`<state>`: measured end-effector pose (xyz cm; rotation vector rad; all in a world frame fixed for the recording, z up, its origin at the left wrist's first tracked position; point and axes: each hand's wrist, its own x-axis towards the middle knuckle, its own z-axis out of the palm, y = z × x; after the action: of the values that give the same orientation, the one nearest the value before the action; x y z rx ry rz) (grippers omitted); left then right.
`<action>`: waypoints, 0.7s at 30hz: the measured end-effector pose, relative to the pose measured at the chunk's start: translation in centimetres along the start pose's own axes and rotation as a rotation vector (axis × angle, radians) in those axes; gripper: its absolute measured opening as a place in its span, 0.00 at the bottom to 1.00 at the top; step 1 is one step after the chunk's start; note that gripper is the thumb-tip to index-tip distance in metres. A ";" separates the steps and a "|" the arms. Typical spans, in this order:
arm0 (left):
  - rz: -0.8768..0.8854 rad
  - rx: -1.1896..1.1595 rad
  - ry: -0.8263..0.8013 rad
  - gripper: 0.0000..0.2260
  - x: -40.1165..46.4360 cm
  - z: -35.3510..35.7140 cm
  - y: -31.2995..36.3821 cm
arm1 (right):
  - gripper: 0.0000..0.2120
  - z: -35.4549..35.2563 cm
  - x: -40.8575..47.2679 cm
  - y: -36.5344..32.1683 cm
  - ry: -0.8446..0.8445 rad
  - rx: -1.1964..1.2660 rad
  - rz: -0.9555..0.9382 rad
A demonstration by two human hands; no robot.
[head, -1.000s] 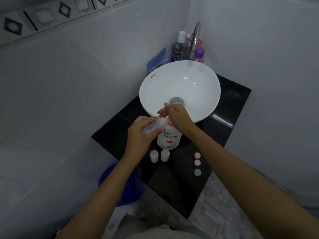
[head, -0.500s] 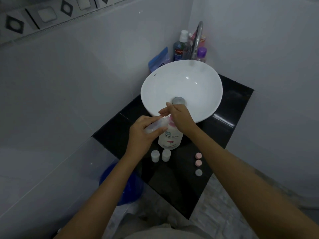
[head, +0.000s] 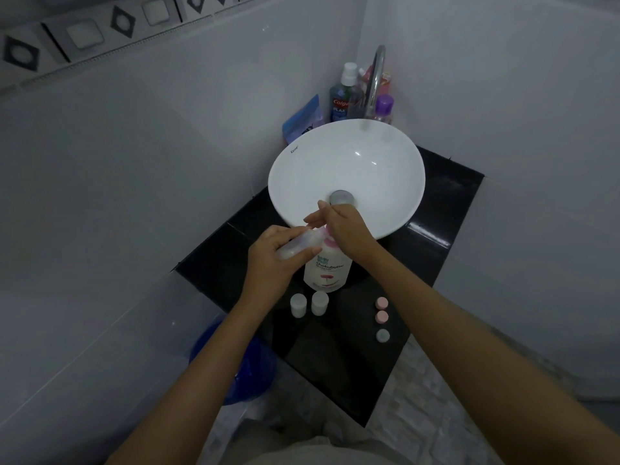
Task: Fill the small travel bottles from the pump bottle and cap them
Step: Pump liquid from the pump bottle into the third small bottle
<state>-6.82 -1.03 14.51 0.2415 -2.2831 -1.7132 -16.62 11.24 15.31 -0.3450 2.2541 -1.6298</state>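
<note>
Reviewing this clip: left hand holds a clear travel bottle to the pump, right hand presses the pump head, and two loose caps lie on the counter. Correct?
Not quite: the head view shows three loose caps, two pink and one pale, not two. The left hand holding the travel bottle and the right hand on the pump bottle are right.

Pump bottle point(head: 328, 271): white body, pink top, pink label motif; two small travel bottles point(head: 309, 304): translucent white. Loose caps point(head: 382, 319): two pink, one pale grey; counter point(head: 432, 263): glossy black; basin point(head: 345, 156): white; bucket point(head: 235, 367): blue.
</note>
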 end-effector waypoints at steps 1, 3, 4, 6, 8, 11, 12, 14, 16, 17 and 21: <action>0.002 -0.009 0.005 0.17 0.0 0.0 0.1 | 0.20 -0.3 0.0 -0.3 -0.017 0.003 -0.003; 0.024 -0.025 0.014 0.17 0.2 -0.1 0.5 | 0.20 -0.8 0.0 -1.1 -0.043 0.030 -0.007; 0.037 -0.025 0.019 0.17 0.3 -0.2 0.6 | 0.20 -0.9 0.1 -1.3 -0.038 0.047 -0.009; 0.052 -0.015 0.019 0.17 0.3 -0.2 0.8 | 0.21 -0.7 0.2 -1.2 0.014 0.047 -0.025; 0.050 -0.013 0.012 0.18 0.3 -0.2 0.7 | 0.21 -0.3 0.3 -0.8 0.058 0.022 -0.027; 0.014 -0.017 -0.006 0.17 0.1 0.0 0.4 | 0.20 0.2 0.1 0.0 0.067 0.020 0.007; 0.001 -0.020 -0.007 0.17 0.0 0.0 0.3 | 0.20 0.3 0.0 0.2 0.066 0.023 0.013; -0.008 -0.024 -0.008 0.17 -0.1 0.0 0.2 | 0.20 0.3 -0.1 0.1 0.053 0.015 0.023; 0.001 -0.029 -0.007 0.17 0.0 0.0 0.4 | 0.20 -0.2 0.1 -0.5 0.017 -0.028 0.010; 0.007 -0.035 -0.001 0.17 0.1 0.0 0.6 | 0.20 -0.5 0.1 -0.8 -0.002 -0.040 0.000; 0.016 -0.052 0.005 0.17 0.7 -0.3 1.0 | 0.20 -0.5 0.3 -1.0 0.044 0.014 -0.015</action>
<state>-7.34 -1.21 15.60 0.2156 -2.2277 -1.7589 -17.11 11.24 16.41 -0.3265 2.2756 -1.6757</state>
